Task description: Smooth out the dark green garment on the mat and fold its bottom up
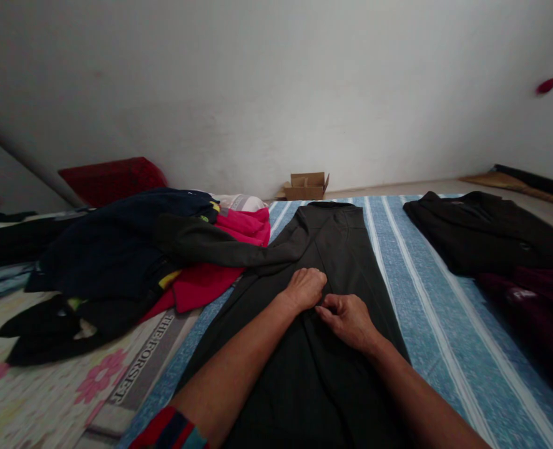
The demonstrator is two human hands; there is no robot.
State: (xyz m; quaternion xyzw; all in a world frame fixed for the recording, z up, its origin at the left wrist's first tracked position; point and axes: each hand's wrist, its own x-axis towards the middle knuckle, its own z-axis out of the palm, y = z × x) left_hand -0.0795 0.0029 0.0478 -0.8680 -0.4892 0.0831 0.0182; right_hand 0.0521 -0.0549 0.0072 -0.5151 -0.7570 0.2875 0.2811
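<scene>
A dark grey shirt (332, 249) lies flat and lengthwise on a blue striped cloth (426, 293), its collar toward the far wall and one sleeve stretched out to the left. My left hand (304, 288) is curled into a closed grip on the shirt's front at its middle. My right hand (349, 319) sits beside it, fingers pinched on the same front edge of the fabric. Both hands touch each other at the shirt's centre line.
A heap of dark blue, black and pink clothes (131, 262) lies to the left on a flowered sheet (47, 393). Folded black and maroon garments (501, 243) lie to the right. A small cardboard box (307, 186) stands by the white wall, a red cushion (110, 178) at the far left.
</scene>
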